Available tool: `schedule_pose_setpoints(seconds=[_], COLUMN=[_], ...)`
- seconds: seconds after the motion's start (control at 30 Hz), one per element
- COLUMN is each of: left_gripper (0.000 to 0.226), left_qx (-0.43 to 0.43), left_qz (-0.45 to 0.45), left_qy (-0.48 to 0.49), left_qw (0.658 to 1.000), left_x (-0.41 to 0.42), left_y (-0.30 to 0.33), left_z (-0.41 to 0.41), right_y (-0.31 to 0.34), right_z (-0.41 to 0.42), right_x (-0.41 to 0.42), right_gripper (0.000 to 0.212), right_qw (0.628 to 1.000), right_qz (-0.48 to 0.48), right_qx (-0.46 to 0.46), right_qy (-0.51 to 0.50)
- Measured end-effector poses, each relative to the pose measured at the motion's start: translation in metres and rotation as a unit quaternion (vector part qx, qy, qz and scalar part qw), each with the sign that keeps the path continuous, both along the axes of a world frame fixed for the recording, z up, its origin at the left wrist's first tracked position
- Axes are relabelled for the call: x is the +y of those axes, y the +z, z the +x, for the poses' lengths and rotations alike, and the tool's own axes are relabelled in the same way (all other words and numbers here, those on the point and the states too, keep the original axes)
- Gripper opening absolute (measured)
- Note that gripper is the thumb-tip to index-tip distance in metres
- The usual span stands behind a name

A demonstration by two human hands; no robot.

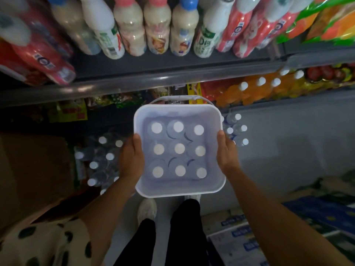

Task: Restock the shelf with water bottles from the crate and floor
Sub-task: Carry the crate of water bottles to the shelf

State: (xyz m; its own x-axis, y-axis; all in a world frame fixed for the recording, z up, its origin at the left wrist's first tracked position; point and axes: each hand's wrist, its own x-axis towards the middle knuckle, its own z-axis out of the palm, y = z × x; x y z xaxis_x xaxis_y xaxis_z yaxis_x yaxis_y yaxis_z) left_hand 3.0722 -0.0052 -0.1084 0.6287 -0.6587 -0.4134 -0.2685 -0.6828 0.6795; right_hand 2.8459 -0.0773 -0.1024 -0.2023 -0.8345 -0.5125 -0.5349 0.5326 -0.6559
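Observation:
A white square crate (177, 109) is held in the air in front of the shelf, seen from above. Several water bottles (179, 148) with white caps stand inside it in rows. My left hand (131, 156) grips the crate's left wall, thumb over the rim. My right hand (226, 152) grips the right wall the same way. More water bottles (103, 162) stand on the floor to the left, and a few others (237, 129) stand to the right behind the crate.
The grey shelf edge (134, 83) runs across above the crate, with milk drink bottles (157, 25) on it. Orange drink bottles (259, 87) fill the lower shelf at right. A brown carton (32, 169) is at left, printed boxes (249, 237) at lower right. My feet are below the crate.

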Motion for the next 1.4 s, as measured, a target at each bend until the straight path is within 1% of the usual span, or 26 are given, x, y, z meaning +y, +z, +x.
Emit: schedule_pose_setpoints(seconds=[0.07, 0.17, 0.33, 0.4, 0.47, 0.57, 0.67, 0.77, 0.9, 1.17, 1.27, 1.4], left_gripper=[0.032, 0.035, 0.039, 0.04, 0.041, 0.045, 0.048, 0.05, 0.048, 0.05, 0.046, 0.049], left_qx=[0.012, 0.017, -0.012, -0.011, 0.012, 0.039, 0.047, 0.044, 0.048, 0.034, 0.02, 0.004], left_qz=[-0.014, -0.002, -0.015, -0.004, 0.02, 0.041, 0.077, 0.093, 0.092, 0.087, 0.068, 0.081], left_qy=[0.012, 0.014, 0.004, -0.009, -0.024, -0.04, -0.053, -0.06, -0.057, -0.055, -0.049, -0.045], left_qw=[1.0, 1.0, 1.0, 1.0, 0.999, 0.998, 0.995, 0.993, 0.993, 0.994, 0.996, 0.996], left_x=[0.0, 0.002, 0.012, 0.014, 0.011, 0.003, 0.001, 0.005, 0.008, 0.005, 0.003, 0.002], left_y=[0.003, 0.005, 0.007, 0.008, 0.011, 0.016, 0.02, 0.015, 0.014, 0.014, 0.018, 0.016], left_z=[-0.002, -0.005, -0.008, -0.005, -0.001, 0.002, 0.001, 0.002, 0.002, -0.003, -0.005, -0.007], right_y=[-0.001, -0.003, 0.002, 0.003, 0.004, 0.009, 0.016, 0.016, 0.014, 0.015, 0.013, 0.015], right_z=[-0.002, -0.004, -0.004, -0.007, -0.01, -0.013, -0.012, -0.015, -0.017, -0.016, -0.014, -0.013], right_x=[0.003, 0.005, 0.004, 0.005, 0.005, 0.006, 0.006, 0.004, 0.001, -0.005, -0.009, -0.013], right_gripper=[0.049, 0.05, 0.048, 0.048, 0.048, 0.043, 0.043, 0.042, 0.043, 0.044, 0.046, 0.047], right_qw=[1.0, 1.0, 0.999, 0.998, 0.996, 0.996, 0.994, 0.993, 0.99, 0.989, 0.989, 0.989], right_qz=[-0.005, -0.01, -0.001, 0.005, 0.013, 0.0, -0.016, -0.007, -0.008, -0.011, -0.002, -0.01], right_qx=[-0.004, -0.003, 0.003, 0.01, 0.015, -0.008, -0.031, -0.025, -0.011, 0.004, 0.005, 0.008], right_qy=[0.004, 0.018, 0.048, 0.069, 0.083, 0.092, 0.104, 0.119, 0.14, 0.144, 0.145, 0.145])
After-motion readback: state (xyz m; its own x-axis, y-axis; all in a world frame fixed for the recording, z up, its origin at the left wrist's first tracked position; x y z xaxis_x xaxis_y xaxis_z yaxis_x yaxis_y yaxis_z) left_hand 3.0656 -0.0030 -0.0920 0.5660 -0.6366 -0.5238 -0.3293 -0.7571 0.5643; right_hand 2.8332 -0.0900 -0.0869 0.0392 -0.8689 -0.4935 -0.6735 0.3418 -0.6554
